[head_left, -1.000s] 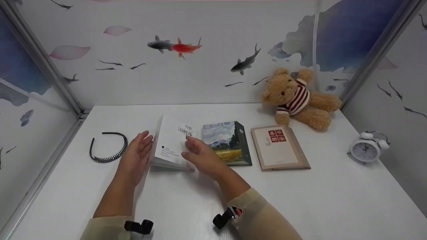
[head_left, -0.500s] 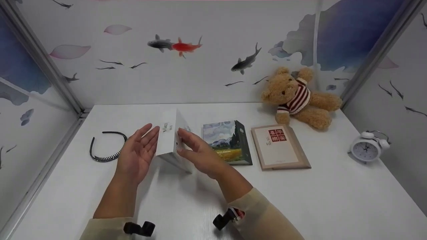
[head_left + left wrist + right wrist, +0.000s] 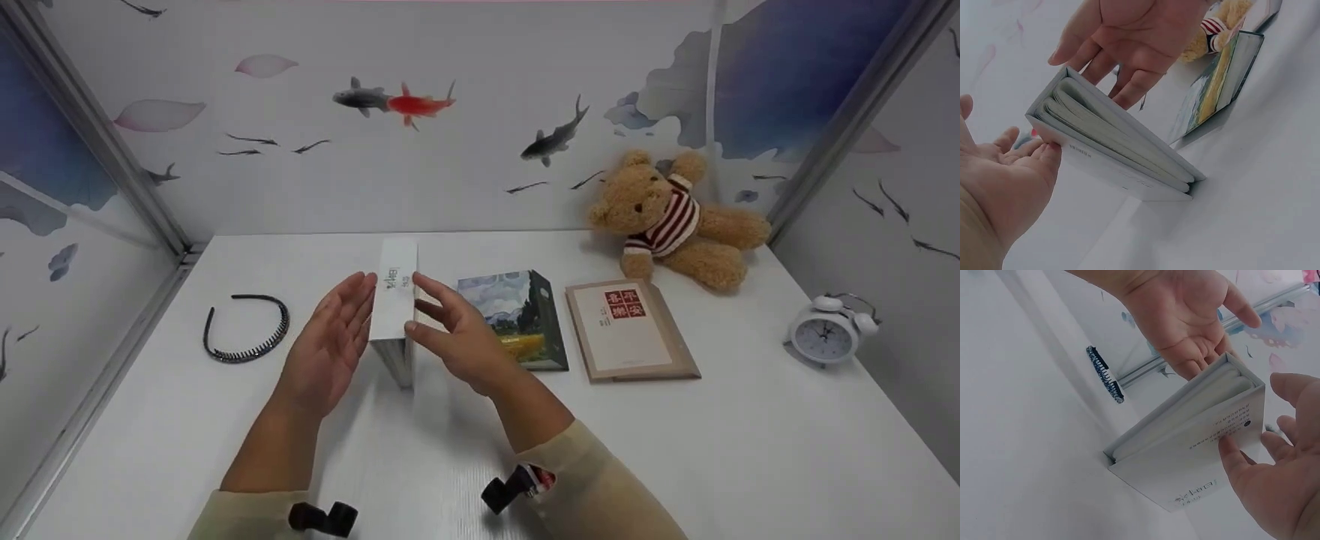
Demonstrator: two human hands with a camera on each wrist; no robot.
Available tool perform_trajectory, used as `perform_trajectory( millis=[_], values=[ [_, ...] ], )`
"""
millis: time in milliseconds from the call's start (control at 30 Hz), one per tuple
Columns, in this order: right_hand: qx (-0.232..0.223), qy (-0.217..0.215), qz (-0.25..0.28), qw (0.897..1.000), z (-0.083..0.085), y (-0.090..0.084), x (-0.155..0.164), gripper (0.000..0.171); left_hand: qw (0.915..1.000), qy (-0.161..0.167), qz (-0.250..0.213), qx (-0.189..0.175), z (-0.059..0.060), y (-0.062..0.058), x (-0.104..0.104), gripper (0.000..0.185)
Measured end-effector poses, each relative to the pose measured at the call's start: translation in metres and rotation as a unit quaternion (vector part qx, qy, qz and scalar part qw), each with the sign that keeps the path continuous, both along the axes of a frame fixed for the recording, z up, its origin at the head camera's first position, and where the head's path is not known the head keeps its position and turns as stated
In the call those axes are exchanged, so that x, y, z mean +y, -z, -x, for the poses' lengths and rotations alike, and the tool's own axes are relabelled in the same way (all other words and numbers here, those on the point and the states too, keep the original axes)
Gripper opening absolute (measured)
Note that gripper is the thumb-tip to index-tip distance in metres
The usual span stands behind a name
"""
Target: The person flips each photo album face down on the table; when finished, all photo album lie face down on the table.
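A white hardcover book (image 3: 394, 300) stands upright on the table between both hands, its printed spine facing up. Loosely bundled pages (image 3: 1112, 132) show between its covers in the left wrist view. My left hand (image 3: 330, 345) is at the book's left cover, palm facing it, with fingertips touching near the spine. On the other side, my right hand (image 3: 469, 341) has its fingers spread; the thumb (image 3: 1233, 453) touches the right cover. Neither hand curls round the book. A photo album with a painted landscape cover (image 3: 506, 315) lies just beyond the right hand, partly hidden by it.
A black headband (image 3: 251, 352) lies left of the hands. To the right are a beige notebook in a brown cover (image 3: 630, 330) and a white alarm clock (image 3: 823, 337). A teddy bear (image 3: 667, 217) leans near the back wall. Printed panels enclose the white table (image 3: 720, 457).
The white book has turned from lying tilted with its cover up to standing with its spine up, moving slightly right. My left hand has followed rightward; the right hand has shifted only a little.
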State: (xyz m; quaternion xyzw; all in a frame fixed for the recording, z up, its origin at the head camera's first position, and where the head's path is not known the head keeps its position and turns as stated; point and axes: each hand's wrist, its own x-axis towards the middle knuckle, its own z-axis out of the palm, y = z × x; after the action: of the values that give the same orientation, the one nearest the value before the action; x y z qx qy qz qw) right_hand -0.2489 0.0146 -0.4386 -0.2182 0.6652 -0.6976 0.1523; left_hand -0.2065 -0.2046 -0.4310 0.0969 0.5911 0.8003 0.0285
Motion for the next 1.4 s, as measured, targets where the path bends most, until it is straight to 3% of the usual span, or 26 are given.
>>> perform_trajectory(
  millis=[200, 400, 667, 867, 1000, 1233, 1400],
  values=[
    [-0.032, 0.048, -0.005, 0.998, 0.002, 0.000, 0.000, 0.074, 0.9957, 0.027, 0.080, -0.038, 0.006, 0.007, -0.001, 0.066],
    [-0.060, 0.056, 0.011, 0.997, 0.005, 0.003, 0.001, 0.072, 0.9904, 0.055, 0.100, -0.078, 0.010, 0.014, -0.001, 0.060],
    [-0.086, 0.036, 0.046, 0.995, 0.004, 0.006, -0.002, 0.074, 0.9911, 0.031, 0.111, -0.066, 0.009, 0.013, -0.002, 0.056],
    [-0.071, 0.014, 0.068, 0.995, 0.004, 0.009, -0.002, 0.076, 0.9870, 0.013, 0.149, -0.058, 0.006, 0.008, 0.000, 0.056],
    [-0.051, 0.032, 0.044, 0.997, 0.007, 0.009, 0.001, 0.076, 0.9862, 0.012, 0.148, -0.073, 0.010, 0.013, 0.000, 0.056],
    [-0.023, 0.060, -0.025, 0.998, 0.010, 0.009, 0.006, 0.075, 0.9767, -0.007, 0.158, -0.145, 0.015, 0.027, -0.007, 0.062],
    [-0.014, 0.065, -0.069, 0.995, 0.011, 0.010, 0.005, 0.075, 0.9769, -0.028, 0.122, -0.173, 0.016, 0.032, -0.017, 0.065]
  ],
)
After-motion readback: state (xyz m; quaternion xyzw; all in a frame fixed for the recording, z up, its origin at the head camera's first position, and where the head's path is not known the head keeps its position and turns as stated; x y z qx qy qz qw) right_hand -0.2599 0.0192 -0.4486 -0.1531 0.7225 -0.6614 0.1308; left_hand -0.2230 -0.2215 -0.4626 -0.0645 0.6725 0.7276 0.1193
